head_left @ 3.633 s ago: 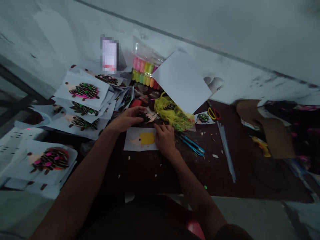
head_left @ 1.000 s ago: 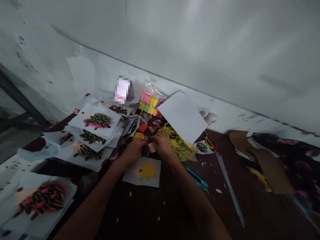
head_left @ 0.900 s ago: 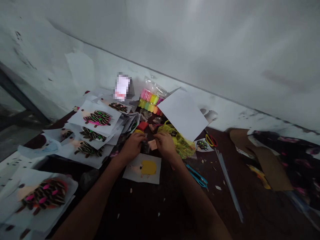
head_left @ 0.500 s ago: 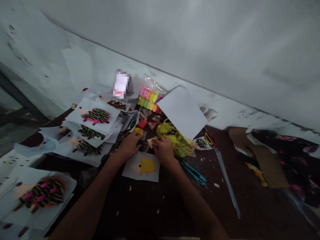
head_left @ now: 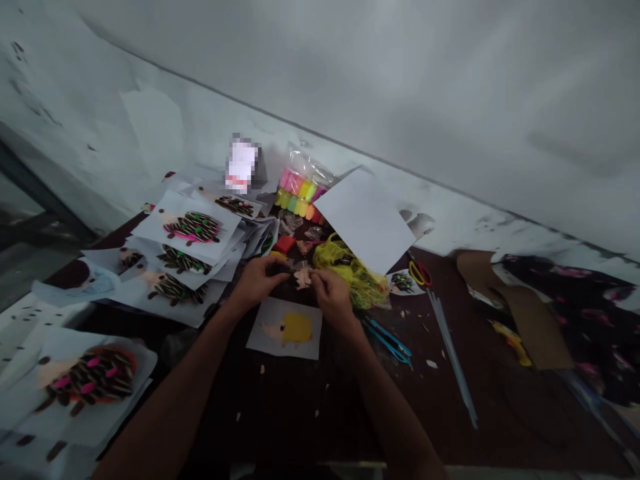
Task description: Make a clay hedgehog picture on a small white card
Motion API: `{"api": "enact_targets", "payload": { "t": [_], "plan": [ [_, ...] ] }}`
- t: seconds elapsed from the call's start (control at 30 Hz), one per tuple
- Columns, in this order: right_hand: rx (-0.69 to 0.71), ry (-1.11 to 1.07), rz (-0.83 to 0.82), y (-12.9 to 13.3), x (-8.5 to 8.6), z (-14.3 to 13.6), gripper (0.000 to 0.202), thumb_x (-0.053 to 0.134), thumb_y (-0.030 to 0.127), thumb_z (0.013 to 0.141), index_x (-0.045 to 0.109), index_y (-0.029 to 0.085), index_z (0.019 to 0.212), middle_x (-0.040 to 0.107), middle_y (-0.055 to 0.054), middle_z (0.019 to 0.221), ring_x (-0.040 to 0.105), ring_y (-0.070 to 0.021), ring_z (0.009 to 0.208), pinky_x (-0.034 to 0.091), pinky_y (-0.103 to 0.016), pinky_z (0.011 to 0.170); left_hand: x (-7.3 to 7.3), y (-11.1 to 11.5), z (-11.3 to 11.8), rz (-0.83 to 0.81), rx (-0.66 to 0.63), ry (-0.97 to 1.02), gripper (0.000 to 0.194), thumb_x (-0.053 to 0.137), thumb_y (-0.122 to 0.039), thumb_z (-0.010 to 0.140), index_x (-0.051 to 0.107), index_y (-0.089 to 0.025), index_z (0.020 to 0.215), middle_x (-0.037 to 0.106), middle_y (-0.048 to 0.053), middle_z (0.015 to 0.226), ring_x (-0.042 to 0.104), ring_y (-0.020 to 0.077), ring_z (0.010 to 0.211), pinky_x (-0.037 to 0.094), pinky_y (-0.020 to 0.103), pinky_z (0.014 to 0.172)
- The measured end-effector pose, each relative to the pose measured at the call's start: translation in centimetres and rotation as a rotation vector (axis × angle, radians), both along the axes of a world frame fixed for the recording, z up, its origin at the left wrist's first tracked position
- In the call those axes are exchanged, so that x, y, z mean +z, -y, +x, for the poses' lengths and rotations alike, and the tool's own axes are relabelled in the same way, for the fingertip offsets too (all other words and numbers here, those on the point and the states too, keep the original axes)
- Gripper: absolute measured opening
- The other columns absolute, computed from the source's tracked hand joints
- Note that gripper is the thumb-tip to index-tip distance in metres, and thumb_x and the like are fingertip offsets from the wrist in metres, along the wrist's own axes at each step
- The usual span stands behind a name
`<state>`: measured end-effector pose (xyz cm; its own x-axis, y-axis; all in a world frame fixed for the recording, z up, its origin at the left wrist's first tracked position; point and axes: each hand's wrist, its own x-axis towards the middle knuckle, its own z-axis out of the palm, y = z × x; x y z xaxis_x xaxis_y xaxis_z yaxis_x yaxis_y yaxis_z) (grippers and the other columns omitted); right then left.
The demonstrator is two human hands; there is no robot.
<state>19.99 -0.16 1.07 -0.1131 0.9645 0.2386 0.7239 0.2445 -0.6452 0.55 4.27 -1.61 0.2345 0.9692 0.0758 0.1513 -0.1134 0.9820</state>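
In the head view my left hand (head_left: 261, 281) is closed, thumb and fingers together, with something dark and small at the fingertips that I cannot make out. My right hand (head_left: 331, 295) pinches the edge of a crumpled peach-coloured lump of modelling clay (head_left: 302, 279), between both hands. Just below them lies a white paper (head_left: 259, 343) bearing a hedgehog figure with a yellow clay body (head_left: 299, 327) and a peach snout. A yellow net bag (head_left: 367, 283) lies right beside my right hand. Red clay (head_left: 284, 245) sits beyond my left hand.
Stacked hedgehog pictures (head_left: 193, 227) cover the left side. At the back are a bag of coloured clay (head_left: 303, 193) and a blank white sheet (head_left: 367, 217). To the right lie a blue cutter (head_left: 389, 341), scissors (head_left: 420, 273), clear sticks (head_left: 453, 360) and cardboard (head_left: 540, 327).
My left fingers have drawn together near the peach clay, which now shows more fully between the hands. My right hand has shifted slightly. The hedgehog paper is less covered by my hands.
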Motion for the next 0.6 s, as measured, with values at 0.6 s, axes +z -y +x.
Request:
{"api": "enact_targets", "payload": {
  "t": [0.6],
  "plan": [
    [-0.027, -0.936, -0.323, 2.1, -0.7, -0.3, 0.036, 0.067, 0.053, 0.081, 0.065, 0.019, 0.07, 0.058, 0.001, 0.068, 0.048, -0.0119, 0.063, 0.042, -0.025, 0.062, 1.7, 1.2, -0.1, -0.328, -0.239, 0.365, 0.044, 0.081, -0.031, 0.067, 0.071, -0.016, 0.106, 0.075, 0.004, 0.094, 0.07, 0.0163, 0.079, 0.055, 0.029, 0.075]
  ]
}}
